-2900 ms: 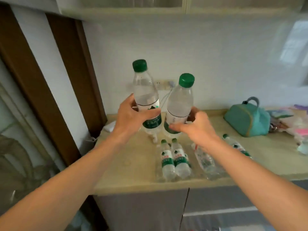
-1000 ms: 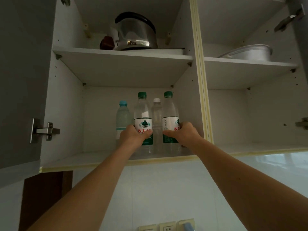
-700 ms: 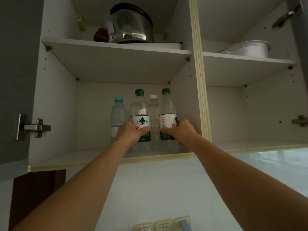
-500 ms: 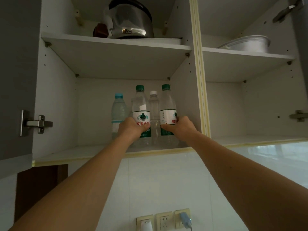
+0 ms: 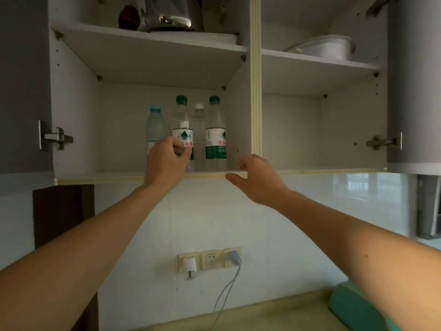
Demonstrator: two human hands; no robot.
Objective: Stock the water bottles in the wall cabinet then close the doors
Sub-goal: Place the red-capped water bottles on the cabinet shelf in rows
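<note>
The wall cabinet [image 5: 100,180] stands open, with several water bottles upright on its lower left shelf. A green-capped bottle [image 5: 181,120] and a second green-capped bottle [image 5: 215,134] stand in front, a white-capped bottle [image 5: 199,125] between them and a blue-capped bottle [image 5: 155,125] at the left. My left hand [image 5: 167,163] is at the shelf edge, its loosely curled fingertips in front of the left green-capped bottle's label. My right hand [image 5: 255,177] is apart from the bottles, fingers spread, below the shelf edge by the centre divider.
The grey left door [image 5: 21,91] and right door [image 5: 415,91] hang open. A metal kettle [image 5: 171,15] and a pot [image 5: 327,47] sit on the upper shelves. Below are wall sockets [image 5: 210,259], the counter [image 5: 262,316] and a teal bag [image 5: 353,306].
Both hands carried two green-capped bottles up to the shelf and set them down. My right hand has let go and pulled back; my left hand has slid down off its bottle.
</note>
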